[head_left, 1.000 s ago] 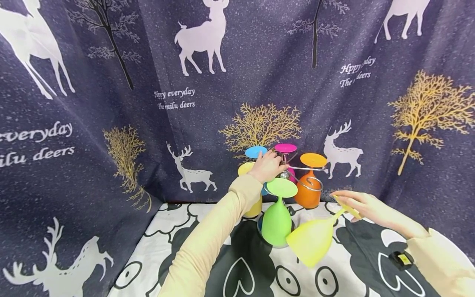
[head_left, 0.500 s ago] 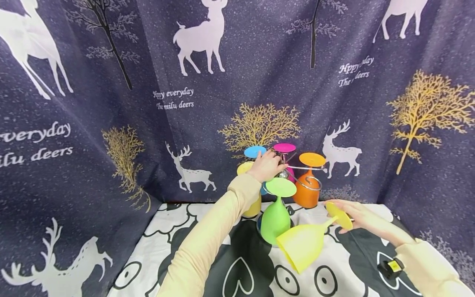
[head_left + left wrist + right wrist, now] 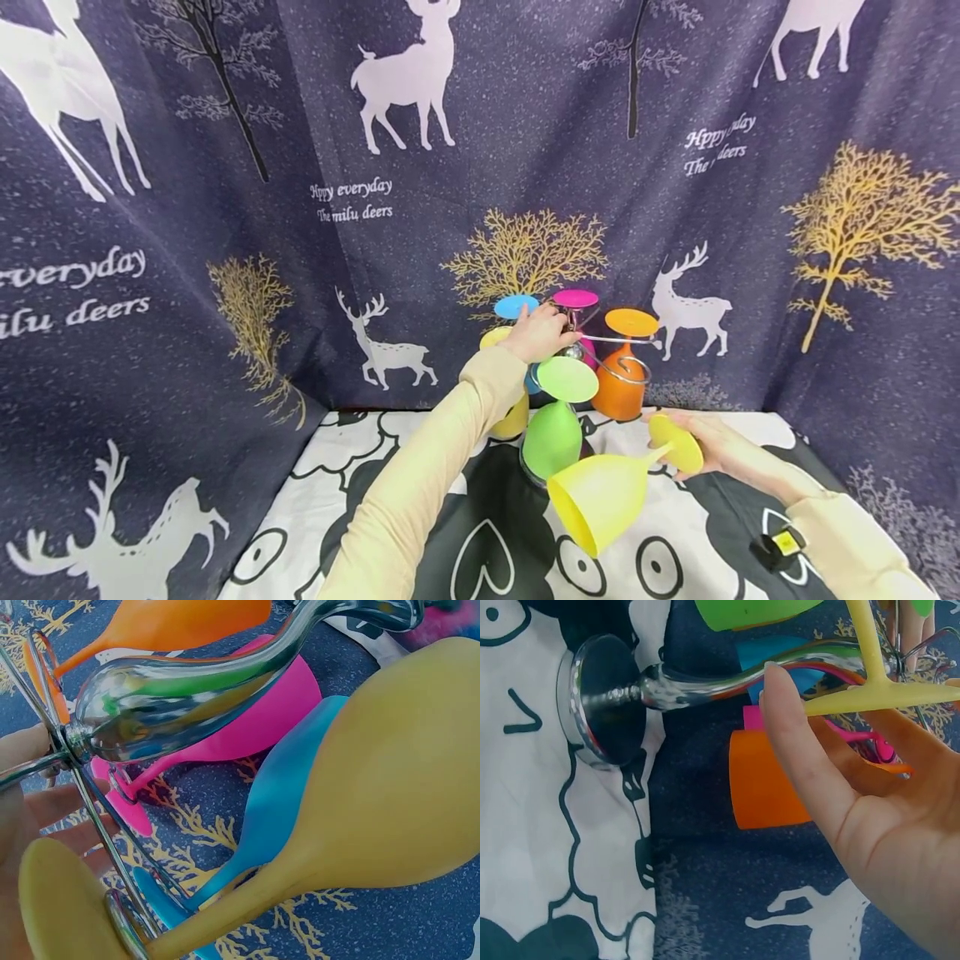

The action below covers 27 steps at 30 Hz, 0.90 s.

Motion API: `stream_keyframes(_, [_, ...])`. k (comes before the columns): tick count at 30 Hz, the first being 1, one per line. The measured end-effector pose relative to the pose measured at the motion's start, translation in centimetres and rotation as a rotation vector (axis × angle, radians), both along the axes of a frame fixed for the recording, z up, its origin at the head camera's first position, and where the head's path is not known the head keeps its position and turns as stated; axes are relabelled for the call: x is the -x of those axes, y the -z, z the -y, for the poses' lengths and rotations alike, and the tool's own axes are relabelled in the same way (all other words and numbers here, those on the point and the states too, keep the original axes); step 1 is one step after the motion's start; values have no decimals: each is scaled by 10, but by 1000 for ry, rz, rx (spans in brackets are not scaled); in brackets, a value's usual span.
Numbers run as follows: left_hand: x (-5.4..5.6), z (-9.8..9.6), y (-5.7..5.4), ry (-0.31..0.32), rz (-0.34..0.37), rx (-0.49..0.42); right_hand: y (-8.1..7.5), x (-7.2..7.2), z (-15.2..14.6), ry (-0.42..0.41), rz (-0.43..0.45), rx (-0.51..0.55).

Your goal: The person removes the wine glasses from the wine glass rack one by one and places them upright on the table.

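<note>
My left hand (image 3: 536,333) grips the top of a chrome stemware rack, whose bulbous stem (image 3: 187,705) shows in the left wrist view. Upside down on the rack's wire loops hang a green goblet (image 3: 553,446), an orange goblet (image 3: 621,387), a pink goblet (image 3: 285,712), a blue goblet (image 3: 281,780) and a darker yellow goblet (image 3: 390,772). My right hand (image 3: 716,450) pinches the foot of a bright yellow goblet (image 3: 603,500). That goblet is tipped sideways in front of the rack, its mouth facing down and left. Thumb and fingers lie on opposite faces of its foot (image 3: 877,696).
The rack's round base (image 3: 604,705) stands on a black-and-white patterned cloth (image 3: 300,500). Close behind rises a dark blue curtain (image 3: 465,183) printed with deer and trees. A small black device (image 3: 780,546) with a yellow label is at my right wrist.
My right hand has moved left and a little down, bringing the yellow goblet left, more tilted, its mouth showing more. The green goblet has shifted slightly. My left hand stays on the rack.
</note>
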<state>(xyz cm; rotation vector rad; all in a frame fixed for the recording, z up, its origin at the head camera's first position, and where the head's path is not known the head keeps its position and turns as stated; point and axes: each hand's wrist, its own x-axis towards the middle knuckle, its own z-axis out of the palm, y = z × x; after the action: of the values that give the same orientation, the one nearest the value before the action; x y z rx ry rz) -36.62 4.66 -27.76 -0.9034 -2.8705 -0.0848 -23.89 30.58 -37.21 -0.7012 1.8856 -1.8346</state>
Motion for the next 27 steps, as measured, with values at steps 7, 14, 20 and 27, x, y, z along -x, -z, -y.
stream_keyframes(7, [-2,7,-6,48,0,-39,2,0,1,-26,95,85])
stream_keyframes(14, [-8,14,-12,75,4,-38,5,0,3,3,132,99])
stream_keyframes(20, [-16,21,-16,82,-16,-118,7,2,1,-53,141,155])
stream_keyframes(27, [-38,33,-20,265,-189,-199,12,3,2,-69,166,208])
